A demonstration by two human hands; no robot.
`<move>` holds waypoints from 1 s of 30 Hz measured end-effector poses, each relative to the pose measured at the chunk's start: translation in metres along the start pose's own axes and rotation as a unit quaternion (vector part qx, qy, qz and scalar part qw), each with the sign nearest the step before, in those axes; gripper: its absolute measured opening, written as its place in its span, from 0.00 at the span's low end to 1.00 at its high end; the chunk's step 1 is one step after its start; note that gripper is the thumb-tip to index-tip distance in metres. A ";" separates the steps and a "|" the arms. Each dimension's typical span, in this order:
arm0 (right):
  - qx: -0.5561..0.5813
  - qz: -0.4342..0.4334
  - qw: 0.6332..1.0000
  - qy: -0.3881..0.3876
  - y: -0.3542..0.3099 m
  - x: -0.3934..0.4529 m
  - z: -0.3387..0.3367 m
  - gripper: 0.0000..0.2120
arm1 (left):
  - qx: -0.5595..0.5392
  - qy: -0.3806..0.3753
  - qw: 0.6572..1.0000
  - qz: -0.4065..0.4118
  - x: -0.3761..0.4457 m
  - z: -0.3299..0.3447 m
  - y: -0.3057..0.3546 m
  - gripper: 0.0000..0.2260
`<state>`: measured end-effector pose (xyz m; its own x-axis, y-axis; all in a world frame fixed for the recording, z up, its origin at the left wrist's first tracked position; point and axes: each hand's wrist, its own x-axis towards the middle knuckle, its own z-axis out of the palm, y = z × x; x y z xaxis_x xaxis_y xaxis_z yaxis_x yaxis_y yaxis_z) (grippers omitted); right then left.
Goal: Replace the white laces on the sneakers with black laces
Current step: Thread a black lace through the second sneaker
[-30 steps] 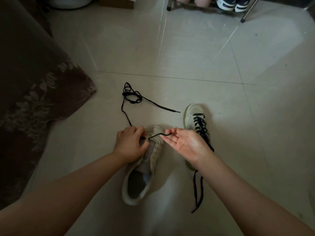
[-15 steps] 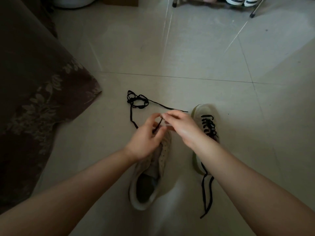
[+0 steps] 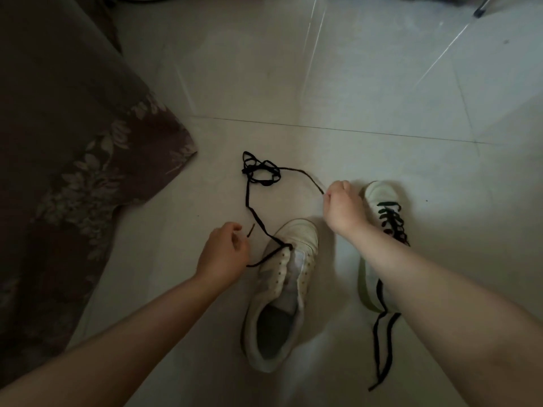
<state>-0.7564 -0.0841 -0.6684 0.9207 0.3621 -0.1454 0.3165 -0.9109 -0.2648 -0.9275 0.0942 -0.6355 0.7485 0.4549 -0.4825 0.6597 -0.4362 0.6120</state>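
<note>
A white sneaker lies on the floor with a black lace threaded through its lowest eyelets. My left hand pinches one end of that lace just left of the toe; the lace tip sticks up past my fingers. My right hand grips the other end, farther out and to the right. Between them the lace runs out to a tangle on the tiles. A second white sneaker to the right is laced in black, partly hidden by my right forearm, its loose ends trailing toward me.
A dark floral cloth covers the floor on the left. Pale floor tiles stretch ahead. A metal leg of a rack stands at the top right.
My hands, which met over the sneaker's toe half a second ago, have moved apart. The right hand has drawn its lace end up and right; the left has pulled its end left.
</note>
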 end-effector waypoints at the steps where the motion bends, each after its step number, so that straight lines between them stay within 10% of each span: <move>1: 0.092 0.019 0.996 0.006 -0.005 -0.002 -0.007 0.08 | 0.015 0.012 1.000 0.006 -0.001 0.002 0.002 0.17; 9: 0.577 0.061 0.811 0.074 -0.018 -0.009 -0.152 0.09 | 0.064 0.065 0.987 0.129 0.020 0.015 0.052 0.22; 14: 0.556 0.084 0.827 -0.018 -0.029 -0.039 -0.147 0.10 | 0.153 0.024 0.984 0.085 0.065 0.016 0.076 0.30; 21: 0.636 0.120 0.755 -0.107 -0.024 -0.073 -0.142 0.12 | 0.121 0.041 0.988 -0.082 0.077 0.020 0.050 0.25; 27: 0.650 0.214 0.709 0.173 0.017 -0.064 -0.146 0.15 | 0.080 0.094 0.986 -0.113 0.077 0.004 0.023 0.16; 30: 0.620 0.220 0.729 0.189 0.029 -0.054 -0.149 0.16 | 0.087 0.094 0.986 -0.107 0.073 0.005 0.021 0.14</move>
<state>-0.7626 -0.1595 -0.5259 0.9420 -0.2054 -0.2653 -0.2623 0.0423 -0.9641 -0.8585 0.1145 -0.6614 0.5753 0.6805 -0.4539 0.8154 -0.4331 0.3842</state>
